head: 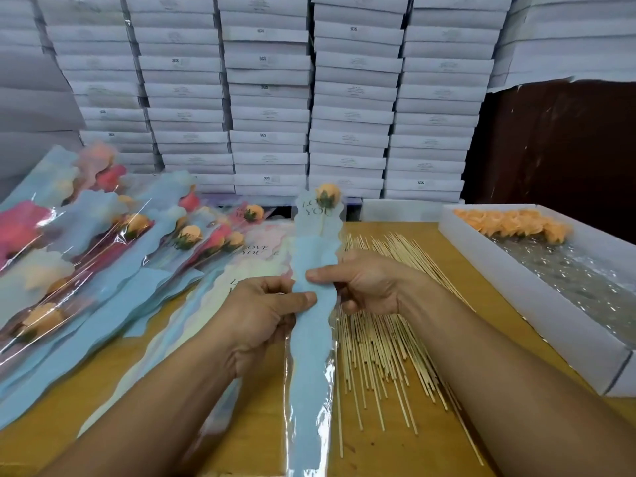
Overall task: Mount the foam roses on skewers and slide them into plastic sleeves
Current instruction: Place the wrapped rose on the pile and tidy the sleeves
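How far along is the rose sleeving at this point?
Done: a pile of sleeved roses at left. In hand: both hands, left and right, hold a sleeve with an orange rose at its top. Left: loose skewers and boxed roses.
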`<action>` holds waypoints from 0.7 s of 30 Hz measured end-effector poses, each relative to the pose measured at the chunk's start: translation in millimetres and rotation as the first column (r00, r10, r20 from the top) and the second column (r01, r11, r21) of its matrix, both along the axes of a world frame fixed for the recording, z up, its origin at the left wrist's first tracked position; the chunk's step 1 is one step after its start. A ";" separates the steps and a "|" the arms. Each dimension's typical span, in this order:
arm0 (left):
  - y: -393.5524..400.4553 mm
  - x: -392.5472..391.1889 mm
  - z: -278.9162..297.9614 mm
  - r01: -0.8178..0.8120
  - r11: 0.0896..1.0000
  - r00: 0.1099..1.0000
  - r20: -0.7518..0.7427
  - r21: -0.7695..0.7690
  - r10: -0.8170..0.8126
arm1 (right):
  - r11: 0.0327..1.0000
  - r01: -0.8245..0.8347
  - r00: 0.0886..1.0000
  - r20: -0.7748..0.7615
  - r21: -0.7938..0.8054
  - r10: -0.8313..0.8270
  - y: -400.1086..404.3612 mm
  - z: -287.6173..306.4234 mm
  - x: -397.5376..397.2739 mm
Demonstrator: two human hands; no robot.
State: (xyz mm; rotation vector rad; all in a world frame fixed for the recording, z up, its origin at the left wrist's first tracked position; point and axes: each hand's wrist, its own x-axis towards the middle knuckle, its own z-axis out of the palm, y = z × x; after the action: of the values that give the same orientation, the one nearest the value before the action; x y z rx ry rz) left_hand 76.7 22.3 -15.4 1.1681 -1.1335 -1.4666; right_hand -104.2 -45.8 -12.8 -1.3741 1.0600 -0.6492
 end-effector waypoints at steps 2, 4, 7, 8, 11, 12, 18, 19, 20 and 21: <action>-2.6 4.6 0.6 -0.016 1.000 1.000 -0.007 -0.012 0.016 | 0.999 0.052 0.997 0.056 -0.014 -0.052 4.8 -1.4 12.3; -4.1 9.8 1.0 -0.009 1.000 1.000 -0.001 -0.009 0.009 | 0.995 0.100 0.990 0.101 -0.029 -0.096 8.0 -3.1 20.0; -7.5 18.7 -0.1 -0.011 1.000 0.999 0.045 -0.012 0.012 | 0.988 0.144 0.980 0.146 -0.053 -0.135 12.7 -5.6 30.7; -8.5 21.6 0.1 -0.020 1.000 0.998 0.060 -0.014 0.020 | 0.986 0.158 0.975 0.168 -0.058 -0.146 14.1 -6.6 34.1; -14.2 33.7 4.4 -0.060 0.996 0.993 0.101 -0.059 0.066 | 0.989 0.133 0.964 0.239 -0.059 -0.115 16.2 -6.6 38.3; -17.7 40.3 6.4 -0.089 0.991 0.987 0.123 -0.103 0.101 | 0.994 0.094 0.968 0.237 -0.060 -0.077 16.8 -5.4 37.5; -51.3 109.5 27.5 -0.357 0.881 0.826 0.334 -0.311 0.453 | 0.994 -0.064 0.995 0.067 -0.084 0.070 16.4 -6.0 29.0; -56.4 124.1 32.3 -0.393 0.844 0.753 0.399 -0.365 0.523 | 0.993 -0.082 0.995 0.042 -0.087 0.086 15.9 -6.9 28.3; -59.7 136.1 36.6 -0.421 0.805 0.674 0.450 -0.418 0.586 | 0.991 -0.096 0.995 0.025 -0.090 0.099 15.3 -7.7 27.7; -61.8 149.4 41.6 -0.418 0.780 0.590 0.514 -0.466 0.623 | 0.990 -0.106 0.994 0.014 -0.095 0.108 14.4 -8.4 26.8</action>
State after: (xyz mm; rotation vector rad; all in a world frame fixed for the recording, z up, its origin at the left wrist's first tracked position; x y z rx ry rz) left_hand 226.2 -39.5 26.2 1.6706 -1.2375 -0.3792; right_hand -77.4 -31.4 -21.2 -1.4930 0.9438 -0.6383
